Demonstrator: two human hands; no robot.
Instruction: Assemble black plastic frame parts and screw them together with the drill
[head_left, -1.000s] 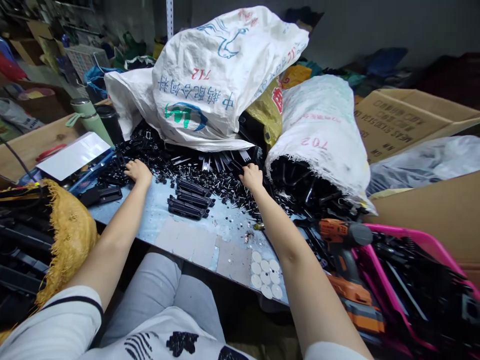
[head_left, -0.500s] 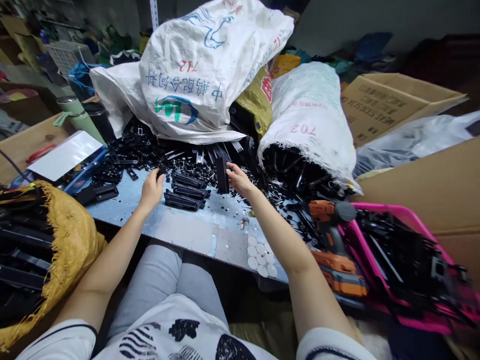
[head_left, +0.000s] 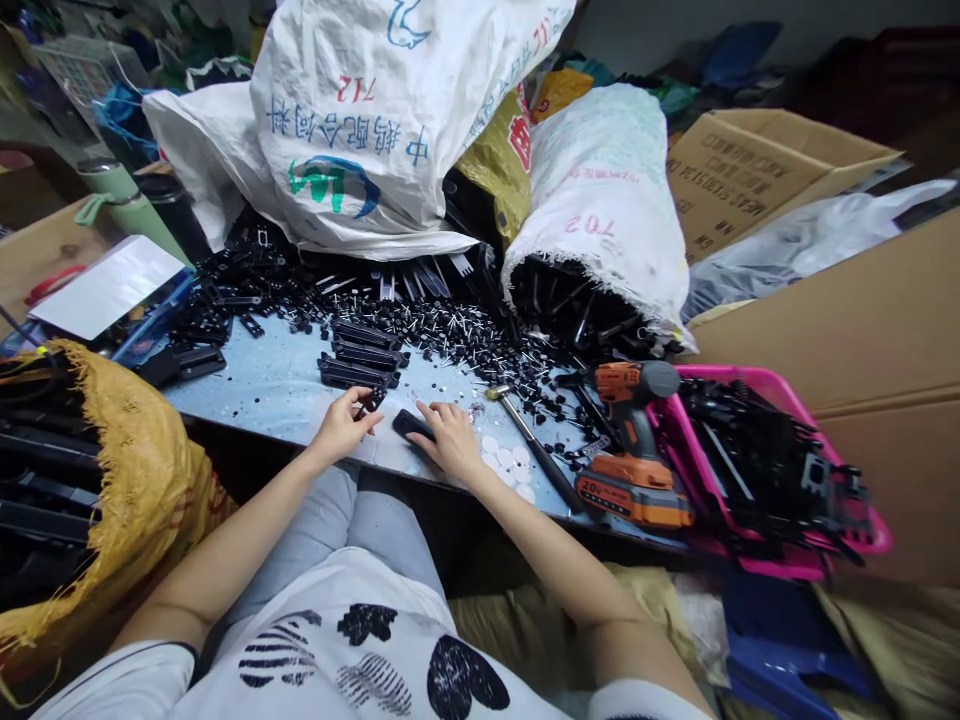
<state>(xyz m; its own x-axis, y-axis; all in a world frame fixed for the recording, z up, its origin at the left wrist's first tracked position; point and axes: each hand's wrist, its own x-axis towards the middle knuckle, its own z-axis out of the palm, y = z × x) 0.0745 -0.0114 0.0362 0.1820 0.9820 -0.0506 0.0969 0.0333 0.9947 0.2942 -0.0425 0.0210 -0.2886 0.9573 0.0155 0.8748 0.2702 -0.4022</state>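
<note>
My left hand (head_left: 346, 425) pinches a small black plastic part (head_left: 371, 401) just above the front of the blue table. A little to its right, my right hand (head_left: 450, 440) is closed on a black oblong plastic piece (head_left: 412, 427), which lies low at the table's front edge. Behind my left hand, several long black plastic housings (head_left: 364, 352) lie side by side in a stack. White round discs (head_left: 504, 457) are stuck or laid on the table beside my right hand, which partly covers them.
Loose screws and small black parts (head_left: 457, 330) spread across the back. On the right lie a hammer (head_left: 529, 430), an orange cordless drill (head_left: 637, 440) and a pink basket (head_left: 780, 385) of black parts. A yellow sack (head_left: 150, 450) stands left; white sacks (head_left: 592, 190) stand behind.
Both hands have come down toward the table's front edge and closer together. The black oblong piece, upright before, now lies low under my right hand. The view has shifted, showing the hammer.
</note>
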